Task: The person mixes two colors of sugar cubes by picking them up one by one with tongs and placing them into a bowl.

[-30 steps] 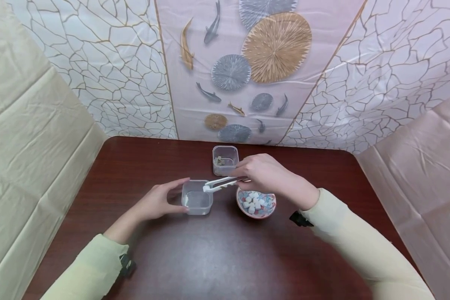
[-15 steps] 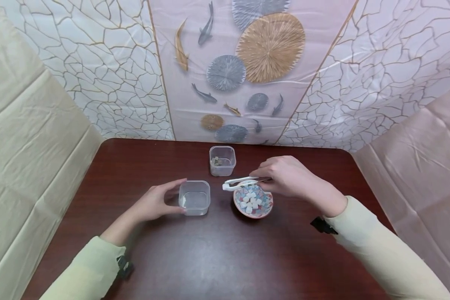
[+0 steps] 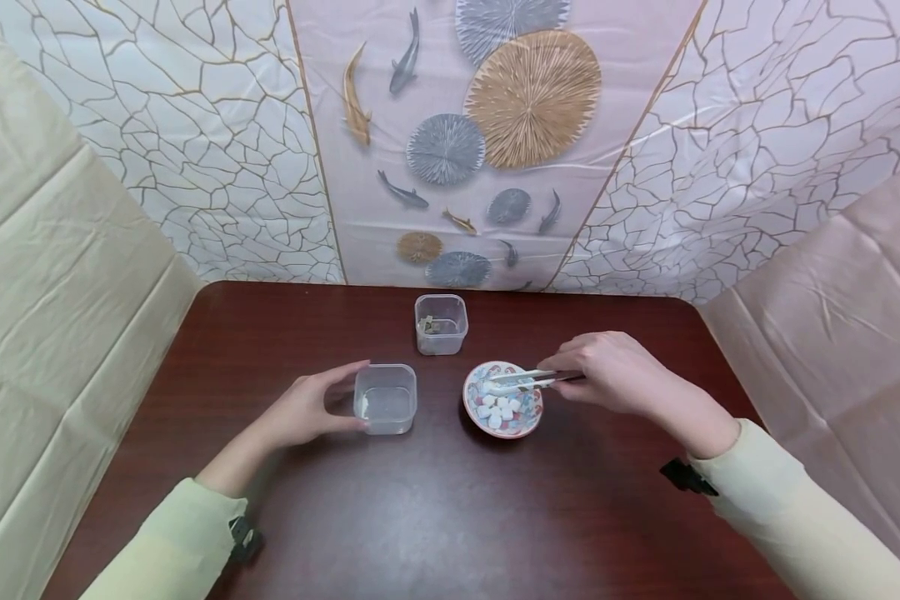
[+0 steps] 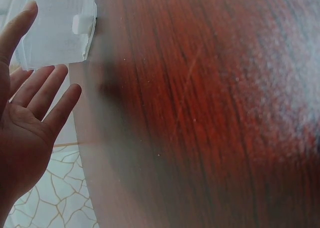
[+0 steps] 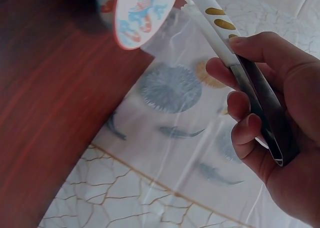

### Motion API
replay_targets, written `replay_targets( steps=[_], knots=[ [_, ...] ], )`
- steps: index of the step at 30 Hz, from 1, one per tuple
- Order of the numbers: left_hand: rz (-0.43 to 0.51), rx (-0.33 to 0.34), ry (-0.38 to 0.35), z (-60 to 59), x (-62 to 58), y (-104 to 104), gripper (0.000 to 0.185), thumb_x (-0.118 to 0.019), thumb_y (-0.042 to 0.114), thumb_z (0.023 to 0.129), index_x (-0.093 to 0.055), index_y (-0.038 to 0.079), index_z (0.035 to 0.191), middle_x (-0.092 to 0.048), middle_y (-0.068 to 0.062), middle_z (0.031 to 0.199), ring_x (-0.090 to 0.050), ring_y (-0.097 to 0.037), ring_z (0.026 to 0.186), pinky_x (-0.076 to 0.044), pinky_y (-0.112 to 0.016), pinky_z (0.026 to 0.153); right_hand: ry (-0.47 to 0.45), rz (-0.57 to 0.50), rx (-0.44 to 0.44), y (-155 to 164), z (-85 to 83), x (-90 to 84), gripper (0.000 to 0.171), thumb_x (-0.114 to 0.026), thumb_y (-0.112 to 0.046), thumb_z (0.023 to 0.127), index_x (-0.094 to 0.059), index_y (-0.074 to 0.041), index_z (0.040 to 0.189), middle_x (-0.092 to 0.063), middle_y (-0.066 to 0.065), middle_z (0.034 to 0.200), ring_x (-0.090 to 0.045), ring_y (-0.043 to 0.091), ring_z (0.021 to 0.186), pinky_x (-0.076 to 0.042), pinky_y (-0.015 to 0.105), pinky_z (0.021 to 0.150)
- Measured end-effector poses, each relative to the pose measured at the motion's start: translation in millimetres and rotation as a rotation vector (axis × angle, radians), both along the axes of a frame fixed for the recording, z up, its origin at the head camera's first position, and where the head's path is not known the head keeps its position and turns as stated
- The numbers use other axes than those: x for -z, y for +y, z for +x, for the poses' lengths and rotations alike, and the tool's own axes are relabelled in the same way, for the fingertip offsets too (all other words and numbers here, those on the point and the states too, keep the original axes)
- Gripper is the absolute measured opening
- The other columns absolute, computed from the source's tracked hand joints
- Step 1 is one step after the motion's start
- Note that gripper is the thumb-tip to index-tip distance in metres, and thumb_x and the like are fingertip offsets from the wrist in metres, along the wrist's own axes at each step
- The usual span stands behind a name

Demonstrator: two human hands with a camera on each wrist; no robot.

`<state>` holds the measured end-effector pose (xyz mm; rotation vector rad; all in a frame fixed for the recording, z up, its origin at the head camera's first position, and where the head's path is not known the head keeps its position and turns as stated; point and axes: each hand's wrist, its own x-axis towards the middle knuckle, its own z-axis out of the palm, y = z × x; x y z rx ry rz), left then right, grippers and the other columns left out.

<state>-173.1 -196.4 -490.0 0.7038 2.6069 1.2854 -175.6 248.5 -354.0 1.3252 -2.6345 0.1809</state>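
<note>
My left hand [image 3: 345, 397] brackets a clear plastic tub [image 3: 385, 398] between thumb and forefinger, the fingers fairly straight. The left wrist view shows that left hand [image 4: 30, 113] flat beside the tub [image 4: 55, 33], which has a small white cube in it. My right hand [image 3: 573, 377] grips white-tipped tongs [image 3: 523, 382], whose tips hover over a patterned bowl [image 3: 467, 398] holding several white cubes. In the right wrist view the fingers [image 5: 250, 125] curl round the tongs [image 5: 222, 30], and the bowl [image 5: 142, 10] lies beyond the tips.
A second clear tub [image 3: 441, 323] with dark bits inside stands farther back on the dark wooden table [image 3: 435, 517]. Patterned plastic sheeting walls the table in at the back and on both sides.
My right hand has carried the tongs rightward, from above the near tub to above the bowl. The left hand stays at the tub.
</note>
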Motion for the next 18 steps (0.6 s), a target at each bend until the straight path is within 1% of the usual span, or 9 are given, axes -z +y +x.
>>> replay_targets(
  steps=[6, 13, 16, 18],
  knots=[
    [0.007, 0.000, -0.006, 0.7, -0.1, 0.4, 0.093, -0.097, 0.025, 0.080, -0.051, 0.007, 0.158, -0.066, -0.018, 0.146, -0.066, -0.034, 0.132, -0.051, -0.056, 0.111, -0.047, 0.003, 0.022, 12.6, 5.2, 10.5, 0.028, -0.084, -0.004, 0.078, -0.083, -0.023, 0.099, -0.064, -0.017, 0.078, -0.055, 0.000, 0.067, -0.047, 0.027, 0.057],
    [-0.003, -0.008, -0.002, 0.7, -0.1, 0.5, 0.093, -0.098, 0.024, 0.079, -0.052, 0.007, 0.158, -0.066, -0.017, 0.146, -0.066, -0.033, 0.132, -0.050, -0.056, 0.112, -0.104, 0.031, 0.045, 19.7, 8.0, 19.7, 0.026, -0.083, -0.006, 0.080, -0.084, -0.021, 0.101, -0.066, -0.018, 0.080, -0.058, 0.000, 0.068, -0.050, 0.028, 0.059],
    [-0.004, -0.008, -0.003, 0.6, -0.4, 0.5, 0.093, -0.097, 0.024, 0.079, -0.051, 0.007, 0.159, -0.065, -0.017, 0.146, -0.066, -0.034, 0.132, -0.050, -0.056, 0.112, -0.127, 0.052, 0.057, 21.0, 8.9, 21.0, 0.026, -0.083, -0.008, 0.080, -0.084, -0.021, 0.102, -0.068, -0.017, 0.081, -0.056, -0.002, 0.068, -0.050, 0.028, 0.058],
    [-0.004, -0.007, -0.004, 0.4, -0.4, 0.6, 0.093, -0.097, 0.024, 0.080, -0.051, 0.008, 0.159, -0.065, -0.017, 0.146, -0.066, -0.034, 0.132, -0.050, -0.056, 0.112, -0.140, 0.062, 0.065, 21.2, 9.5, 21.3, 0.026, -0.082, -0.008, 0.079, -0.084, -0.021, 0.102, -0.066, -0.018, 0.080, -0.053, -0.003, 0.066, -0.048, 0.027, 0.058]
  ],
)
